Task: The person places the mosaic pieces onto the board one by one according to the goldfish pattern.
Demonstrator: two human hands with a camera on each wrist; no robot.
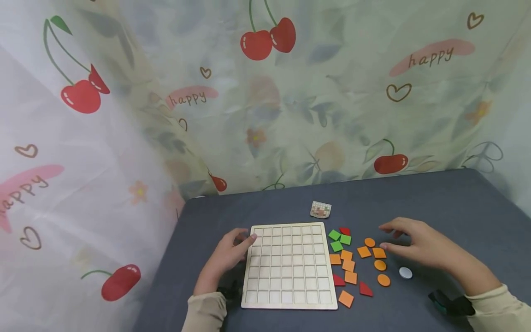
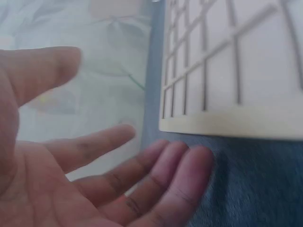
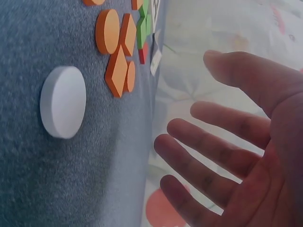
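A pale wooden grid board (image 1: 289, 266) lies flat on the dark table, its square cells bare. My left hand (image 1: 226, 253) is at the board's left edge, thumb over the rim in the head view; the left wrist view shows its fingers spread and holding nothing. To the right of the board, my right hand (image 1: 419, 244) hovers with relaxed fingers and an empty palm. Near it lie orange discs (image 1: 383, 280), orange squares (image 1: 364, 251) and a white disc (image 3: 64, 101). Closer to the board are green squares (image 1: 345, 240), more orange squares and red quarter-round pieces (image 1: 366, 289).
A small printed card (image 1: 321, 210) with a grid pattern lies beyond the board. The dark grey table (image 1: 435, 198) meets a cherry-printed curtain (image 1: 290, 115) at the back and left. Black bands (image 1: 451, 304) sit at the wrists.
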